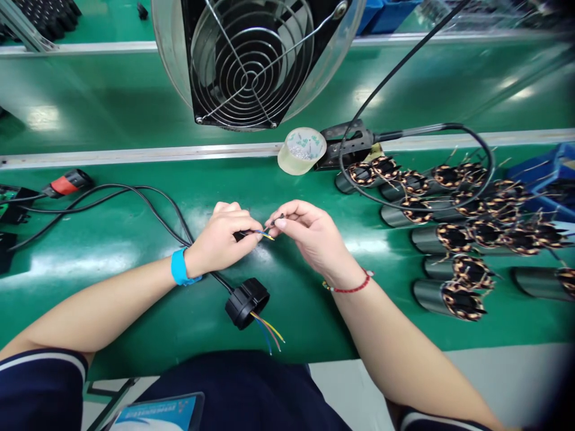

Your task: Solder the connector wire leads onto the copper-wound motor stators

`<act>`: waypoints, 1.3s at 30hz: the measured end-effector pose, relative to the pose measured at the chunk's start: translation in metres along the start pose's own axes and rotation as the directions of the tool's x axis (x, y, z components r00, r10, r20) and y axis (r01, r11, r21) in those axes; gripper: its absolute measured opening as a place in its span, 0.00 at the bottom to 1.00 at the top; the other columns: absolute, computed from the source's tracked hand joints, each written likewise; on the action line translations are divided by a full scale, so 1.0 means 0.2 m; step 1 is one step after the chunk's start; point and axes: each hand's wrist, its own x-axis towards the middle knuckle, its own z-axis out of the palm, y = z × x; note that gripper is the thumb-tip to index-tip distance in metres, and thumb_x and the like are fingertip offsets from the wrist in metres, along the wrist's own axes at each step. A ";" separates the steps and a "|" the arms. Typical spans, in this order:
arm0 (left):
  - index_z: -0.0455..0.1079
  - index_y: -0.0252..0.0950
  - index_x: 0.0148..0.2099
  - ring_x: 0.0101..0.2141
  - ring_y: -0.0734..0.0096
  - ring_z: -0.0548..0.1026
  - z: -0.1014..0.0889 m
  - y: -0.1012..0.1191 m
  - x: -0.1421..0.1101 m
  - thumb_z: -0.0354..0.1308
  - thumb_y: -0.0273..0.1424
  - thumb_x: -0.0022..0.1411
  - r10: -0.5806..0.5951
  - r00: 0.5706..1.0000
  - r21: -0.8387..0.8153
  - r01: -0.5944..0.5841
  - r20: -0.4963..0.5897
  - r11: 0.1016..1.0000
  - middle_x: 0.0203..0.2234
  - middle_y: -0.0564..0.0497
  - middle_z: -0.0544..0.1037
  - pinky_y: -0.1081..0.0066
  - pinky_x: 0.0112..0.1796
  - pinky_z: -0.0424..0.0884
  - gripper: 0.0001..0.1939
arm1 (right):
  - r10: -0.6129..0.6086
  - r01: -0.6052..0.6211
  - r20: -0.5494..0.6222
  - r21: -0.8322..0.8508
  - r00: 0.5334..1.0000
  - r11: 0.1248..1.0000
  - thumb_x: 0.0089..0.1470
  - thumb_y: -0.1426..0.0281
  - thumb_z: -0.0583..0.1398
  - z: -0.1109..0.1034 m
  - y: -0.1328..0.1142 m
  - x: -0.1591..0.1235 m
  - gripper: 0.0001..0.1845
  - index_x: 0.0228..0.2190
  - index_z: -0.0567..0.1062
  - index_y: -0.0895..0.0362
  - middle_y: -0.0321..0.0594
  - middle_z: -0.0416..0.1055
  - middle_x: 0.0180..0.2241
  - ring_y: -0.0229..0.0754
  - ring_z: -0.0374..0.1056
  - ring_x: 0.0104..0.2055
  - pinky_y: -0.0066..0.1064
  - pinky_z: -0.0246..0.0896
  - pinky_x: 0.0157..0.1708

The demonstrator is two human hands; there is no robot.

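Blue and yellow insulated wires (266,234), slim, bare at the tips: held above the middle of the bench, between the two hands.

Left hand (221,240), one: thumb and forefinger pressed together, pinching the wires, their ends projecting toward the other hand. Blue wristband (180,267) at the wrist.

Right hand (312,236), one: thumb and forefinger drawn together at the tips, pinching a small dark piece (281,218) beside the wires; whether it is a wire end or a separate part, cannot tell. Red bracelet (353,288) at the wrist.

Black ringed cap (246,304), one: on the bench, nearer the body than the hands, with blue, yellow and brownish leads (272,330) issuing from it.

Black cable (155,206), doubled: from the left side, passing under the left wrist; one strand emerges and meets the cap. Red-and-black connector (67,183) at far left.

Clear tape roll (302,151), one: beyond the hands, just beside a black metal holder (345,145).

Dark grey cylinders with copper windings (449,297), numerous: grouped right of the hands, loose wire ends protruding. Blue bin (550,179) behind them.

Black-framed fan (251,76) with wire guard: top centre, facing the person.

Green worktop (305,326), glossy: beneath all these.
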 end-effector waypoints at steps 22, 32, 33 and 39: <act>0.68 0.36 0.27 0.29 0.73 0.67 0.00 -0.03 0.02 0.54 0.29 0.58 -0.180 0.980 -0.160 0.164 -0.088 0.973 0.22 0.56 0.74 0.66 0.41 0.60 0.08 | 0.019 -0.018 -0.067 0.019 0.998 1.000 0.45 0.63 0.68 0.01 0.02 0.01 0.12 0.28 0.73 0.56 0.33 0.73 0.26 0.33 0.69 0.27 0.28 0.66 0.33; 0.66 0.35 0.25 0.27 0.75 0.66 0.00 -0.02 0.03 0.52 0.27 0.57 -0.151 0.985 -0.126 0.140 -0.079 0.982 0.20 0.57 0.71 0.66 0.40 0.59 0.09 | -0.164 0.157 -0.022 -0.181 0.986 0.971 0.53 0.69 0.64 0.02 0.00 -0.05 0.03 0.31 0.74 0.54 0.35 0.75 0.31 0.35 0.73 0.32 0.31 0.68 0.37; 0.65 0.35 0.24 0.27 0.75 0.66 0.00 -0.01 0.03 0.52 0.27 0.57 -0.148 0.986 -0.120 0.138 -0.077 0.983 0.20 0.57 0.71 0.66 0.39 0.59 0.09 | -0.170 0.162 -0.023 -0.200 0.985 0.966 0.53 0.69 0.64 0.02 0.00 -0.05 0.03 0.32 0.74 0.54 0.36 0.76 0.31 0.36 0.73 0.33 0.32 0.69 0.38; 0.65 0.35 0.25 0.27 0.74 0.67 0.00 -0.01 0.03 0.52 0.26 0.57 -0.138 0.988 -0.077 0.133 -0.072 0.988 0.20 0.57 0.71 0.66 0.39 0.59 0.09 | -0.150 0.129 -0.043 -0.321 0.988 0.938 0.52 0.70 0.62 0.02 -0.02 -0.05 0.03 0.30 0.73 0.55 0.35 0.74 0.29 0.36 0.71 0.31 0.32 0.67 0.35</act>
